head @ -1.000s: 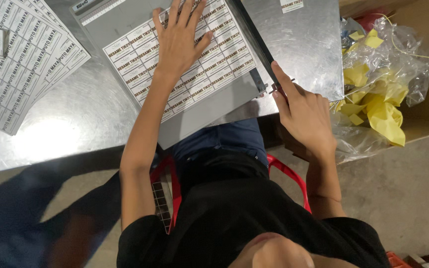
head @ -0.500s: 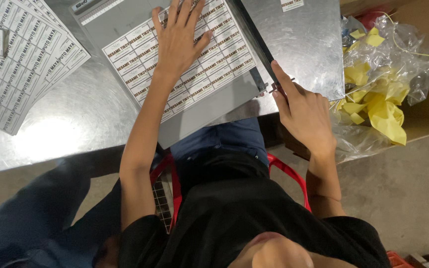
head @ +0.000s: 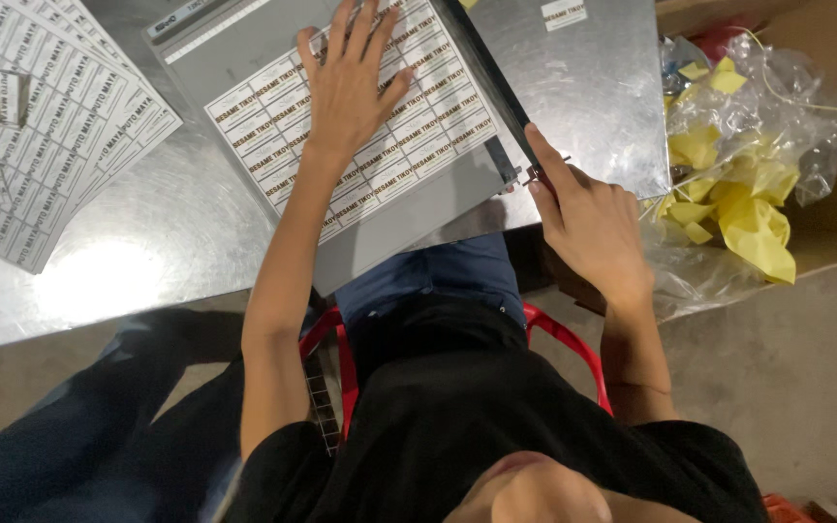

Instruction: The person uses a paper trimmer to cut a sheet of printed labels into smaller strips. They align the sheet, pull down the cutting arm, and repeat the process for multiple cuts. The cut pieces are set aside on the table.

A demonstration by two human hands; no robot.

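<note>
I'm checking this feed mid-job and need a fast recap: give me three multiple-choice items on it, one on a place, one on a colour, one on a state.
1. Where does the left hand lie?
A. flat on the label sheet on the paper cutter
B. on the stool
C. in the bag

2. What colour are the scraps in the clear plastic bag?
A. blue
B. yellow
C. green

3. How is the right hand placed?
A. lifted clear of the cutter
B. holding a loose sheet
C. at the near end of the cutter's blade arm

Answers: 1 A, its fingers are spread over the printed labels; 2 B, yellow pieces show through the plastic; 3 C, its fingers touch the arm's end.
</note>
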